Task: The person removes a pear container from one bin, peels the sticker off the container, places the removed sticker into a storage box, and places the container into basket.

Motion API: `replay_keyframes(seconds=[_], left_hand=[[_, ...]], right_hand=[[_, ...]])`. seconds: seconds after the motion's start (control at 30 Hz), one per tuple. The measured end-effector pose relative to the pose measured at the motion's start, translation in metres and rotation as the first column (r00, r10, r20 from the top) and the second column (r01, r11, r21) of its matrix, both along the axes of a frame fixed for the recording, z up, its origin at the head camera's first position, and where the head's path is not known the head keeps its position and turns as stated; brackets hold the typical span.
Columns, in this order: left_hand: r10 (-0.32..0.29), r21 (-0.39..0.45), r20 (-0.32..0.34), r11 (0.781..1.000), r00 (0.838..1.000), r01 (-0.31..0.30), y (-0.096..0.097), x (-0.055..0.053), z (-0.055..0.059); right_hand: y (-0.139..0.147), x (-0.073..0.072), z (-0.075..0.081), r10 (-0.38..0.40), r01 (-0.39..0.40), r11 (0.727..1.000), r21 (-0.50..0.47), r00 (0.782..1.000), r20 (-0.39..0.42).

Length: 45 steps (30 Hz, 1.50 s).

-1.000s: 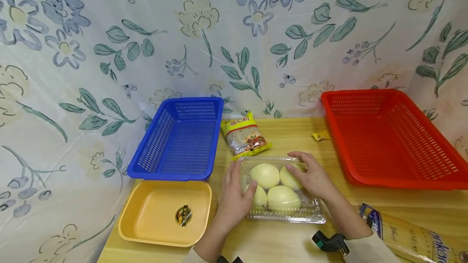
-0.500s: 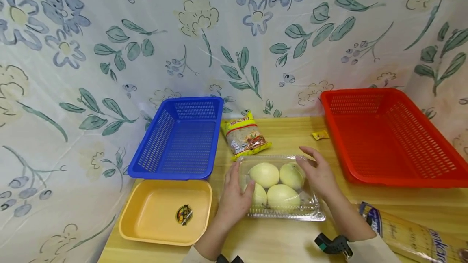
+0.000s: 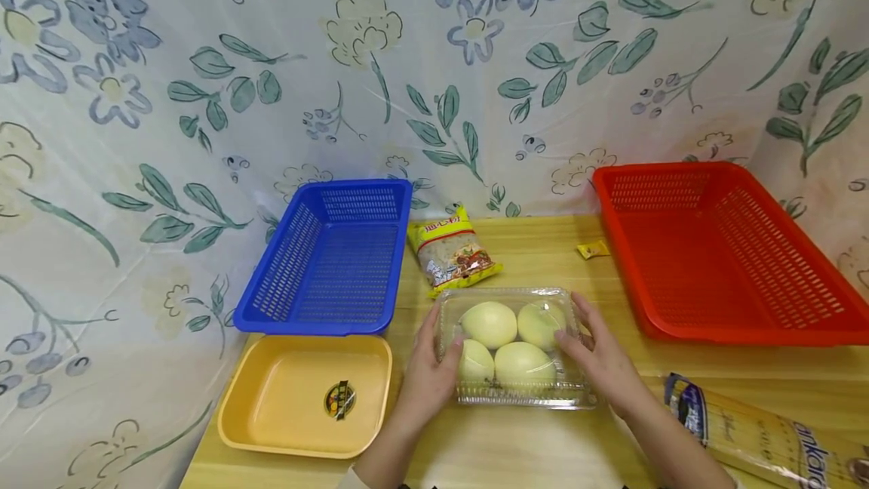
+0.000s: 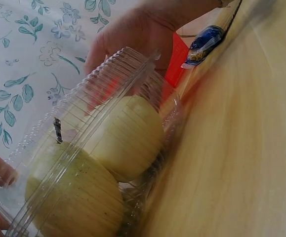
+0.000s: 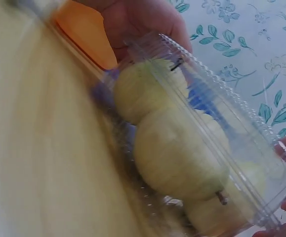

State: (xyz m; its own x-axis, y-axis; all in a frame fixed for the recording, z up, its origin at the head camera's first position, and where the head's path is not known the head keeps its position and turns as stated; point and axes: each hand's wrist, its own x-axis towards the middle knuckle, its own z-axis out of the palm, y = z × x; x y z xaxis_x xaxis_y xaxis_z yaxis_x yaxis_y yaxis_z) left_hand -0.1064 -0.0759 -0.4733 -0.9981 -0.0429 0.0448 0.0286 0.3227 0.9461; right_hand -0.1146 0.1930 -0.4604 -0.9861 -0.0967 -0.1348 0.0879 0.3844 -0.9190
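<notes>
A clear plastic clamshell box (image 3: 512, 395) holds several pale yellow-green pears (image 3: 489, 325); dark stems show in both wrist views. My left hand (image 3: 429, 372) grips the box's left side, thumb over the lid's edge and fingers along the side wall. On the opposite side my right hand (image 3: 604, 357) holds it the same way, its thumb on the lid near the right-hand pears. The lid is closed. In the right wrist view the left hand (image 5: 145, 24) shows at the far end of the box. Whether the box touches the table cannot be told.
A blue basket (image 3: 319, 327) stands back left, with a yellow tray (image 3: 271, 398) in front of it. Behind the box lies a yellow food packet (image 3: 456, 251). A red basket (image 3: 740, 334), a small yellow sachet (image 3: 594, 249) and a spaghetti pack (image 3: 753, 429) are to the right.
My right hand has come off the lid's top, swung outward, then closed in on the box's right side. The left hand has stayed at the left side, its thumb shifting slightly outward.
</notes>
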Motion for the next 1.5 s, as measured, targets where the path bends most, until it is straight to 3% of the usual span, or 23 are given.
replay_keyframes(seconds=[0.27,0.67,0.97,1.23,1.5], left_hand=[[0.014,0.093,0.084,0.995,0.996,-0.022,-0.001,0.004,-0.007],[0.008,0.109,0.098,0.994,0.995,-0.019,-0.001,0.007,-0.005],[0.01,0.135,0.063,0.991,0.998,-0.019,0.0,0.011,0.002],[-0.001,0.131,0.088,0.991,0.996,-0.011,-0.005,0.015,0.015],[-0.073,0.161,0.085,0.985,0.994,0.059,-0.017,0.022,0.047]], right_hand=[[-0.005,0.007,-0.01,-0.024,0.026,0.999,-0.045,0.999,0.032],[-0.006,0.008,-0.01,-0.033,0.036,0.997,-0.063,0.998,0.057],[-0.009,0.01,-0.004,-0.044,0.048,0.994,-0.101,0.998,0.041],[-0.013,0.013,0.005,-0.032,0.036,0.993,-0.115,0.999,0.04],[-0.016,0.02,0.025,-0.008,0.005,0.99,-0.143,1.0,-0.022]])
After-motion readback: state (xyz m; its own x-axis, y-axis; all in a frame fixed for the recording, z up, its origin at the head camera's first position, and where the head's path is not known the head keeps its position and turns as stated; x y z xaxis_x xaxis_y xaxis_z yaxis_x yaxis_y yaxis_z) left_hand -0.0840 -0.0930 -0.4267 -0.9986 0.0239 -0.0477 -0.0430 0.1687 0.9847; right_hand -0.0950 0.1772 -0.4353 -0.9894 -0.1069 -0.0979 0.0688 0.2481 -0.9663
